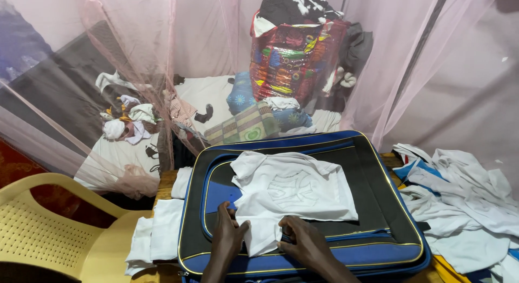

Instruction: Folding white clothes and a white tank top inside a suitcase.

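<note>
A white T-shirt (294, 188) lies partly folded on top of a closed blue and black suitcase (378, 185). My left hand (228, 234) presses flat on the shirt's near left edge, fingers spread. Just to its right, my right hand (304, 241) pinches the shirt's lower hem with curled fingers. Both hands rest near the suitcase's front edge.
Folded white cloths (159, 234) lie left of the suitcase. A heap of white and blue clothes (465, 207) sits to the right. A yellow plastic chair (48, 223) stands at the far left. Behind, a pink mosquito net (135, 72) hangs over a bed with a colourful bag (294, 56).
</note>
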